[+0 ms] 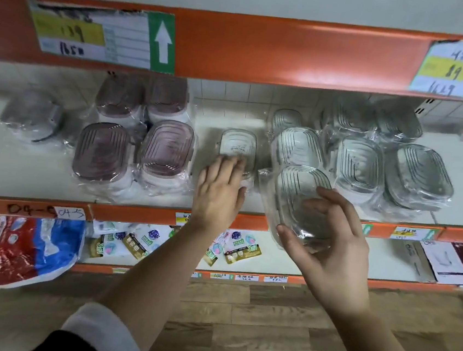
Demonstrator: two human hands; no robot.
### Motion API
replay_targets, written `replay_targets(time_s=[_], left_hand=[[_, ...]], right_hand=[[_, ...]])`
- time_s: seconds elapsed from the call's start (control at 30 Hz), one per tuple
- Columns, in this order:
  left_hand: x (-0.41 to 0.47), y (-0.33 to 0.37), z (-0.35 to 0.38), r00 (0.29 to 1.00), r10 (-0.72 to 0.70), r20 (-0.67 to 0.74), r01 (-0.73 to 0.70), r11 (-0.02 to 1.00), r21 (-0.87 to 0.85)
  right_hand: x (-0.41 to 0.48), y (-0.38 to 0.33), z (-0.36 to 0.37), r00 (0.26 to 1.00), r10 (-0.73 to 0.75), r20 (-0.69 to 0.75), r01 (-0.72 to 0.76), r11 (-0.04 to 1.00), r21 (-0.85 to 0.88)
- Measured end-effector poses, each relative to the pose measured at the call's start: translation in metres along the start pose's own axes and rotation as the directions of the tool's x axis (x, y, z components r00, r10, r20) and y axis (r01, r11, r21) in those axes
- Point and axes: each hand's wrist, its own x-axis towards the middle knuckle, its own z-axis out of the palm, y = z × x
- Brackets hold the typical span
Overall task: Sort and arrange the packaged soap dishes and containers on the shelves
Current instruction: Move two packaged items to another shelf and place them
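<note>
The head camera shows my left hand reaching onto the white shelf with an orange front edge. Its fingers are stretched nearly straight and rest on the near end of a small clear soap dish in plastic wrap, not curled round it. That dish sits in the gap between the packaged pink-lidded rectangular containers on the left and the packaged clear ribbed containers on the right. My right hand grips a larger clear oval soap dish in a plastic bag, thumb at its near end and fingers curled over its right side. The dish is tilted across the shelf's front edge, just in front of the clear group. A grey wrapped item lies at the far left of the shelf.
</note>
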Motion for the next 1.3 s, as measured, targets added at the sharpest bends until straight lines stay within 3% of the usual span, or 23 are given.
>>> replay_targets(time_s=[0.1, 0.37, 0.43, 0.57, 0.77, 0.93, 1.1, 1.3], left_hand=[[-0.016, 0.001, 0.000, 0.995, 0.102, 0.000, -0.102, 0.995, 0.015], [-0.001, 0.002, -0.021, 0.983, 0.087, 0.165, -0.079, 0.995, -0.052], [-0.002, 0.000, -0.036, 0.986, 0.122, 0.117, -0.117, 0.992, -0.047], [-0.010, -0.014, -0.055, 0.978, 0.201, -0.053, -0.193, 0.973, 0.124], [-0.013, -0.053, -0.065, 0.995, 0.059, -0.084, -0.041, 0.980, 0.196], [-0.016, -0.072, -0.059, 0.998, 0.024, -0.051, -0.016, 0.989, 0.147], [-0.017, -0.080, -0.055, 0.991, 0.050, -0.126, -0.039, 0.995, 0.088], [-0.014, -0.087, -0.053, 0.982, 0.083, -0.171, -0.073, 0.995, 0.066]], right_hand=[[-0.009, 0.000, 0.006, 1.000, -0.009, 0.004, 0.009, 1.000, 0.004], [-0.042, 0.001, 0.019, 0.998, -0.064, -0.015, 0.064, 0.998, 0.010], [-0.054, 0.004, 0.026, 0.998, -0.068, 0.006, 0.068, 0.997, 0.027], [-0.063, 0.012, 0.049, 0.998, -0.020, 0.056, 0.020, 1.000, 0.017], [-0.031, 0.022, 0.096, 0.985, -0.012, 0.175, 0.028, 0.996, -0.089], [-0.003, 0.018, 0.131, 0.977, 0.015, 0.213, 0.031, 0.977, -0.213], [0.010, 0.008, 0.150, 0.974, 0.005, 0.226, 0.068, 0.946, -0.316], [0.034, 0.004, 0.166, 0.936, 0.149, 0.320, -0.007, 0.915, -0.403]])
